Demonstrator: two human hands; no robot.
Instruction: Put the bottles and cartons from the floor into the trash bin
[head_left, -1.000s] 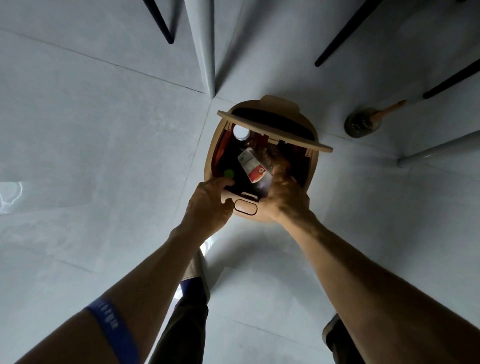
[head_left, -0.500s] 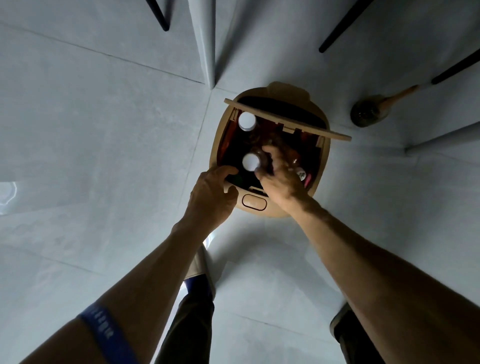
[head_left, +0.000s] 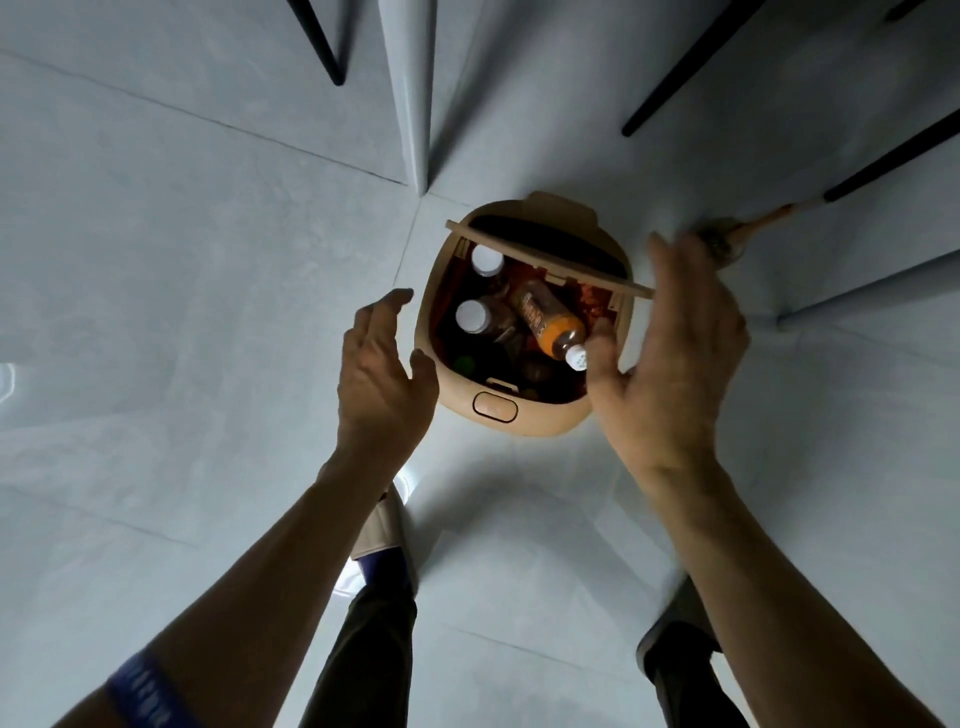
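Note:
A beige trash bin (head_left: 524, 422) stands on the floor ahead of me with its lid (head_left: 545, 257) tipped up at the back. Inside lie an orange bottle (head_left: 550, 325) with a white cap toward me and two dark bottles with white caps (head_left: 471, 316), (head_left: 486, 258) on the left. My left hand (head_left: 382, 374) hovers open beside the bin's left rim, holding nothing. Over the bin's right rim my right hand (head_left: 675, 358) is raised with fingers spread, blurred, its thumb close to the orange bottle's cap.
Pale floor tiles surround the bin. A brush with a wooden handle (head_left: 727, 241) lies behind my right hand. Black furniture legs (head_left: 324, 47), (head_left: 691, 73) and a wall corner (head_left: 415, 104) stand at the back. My feet (head_left: 384, 535) are just before the bin.
Both hands have come out of the bin and spread apart to its sides. The right hand has let go, and an orange bottle now lies on top inside.

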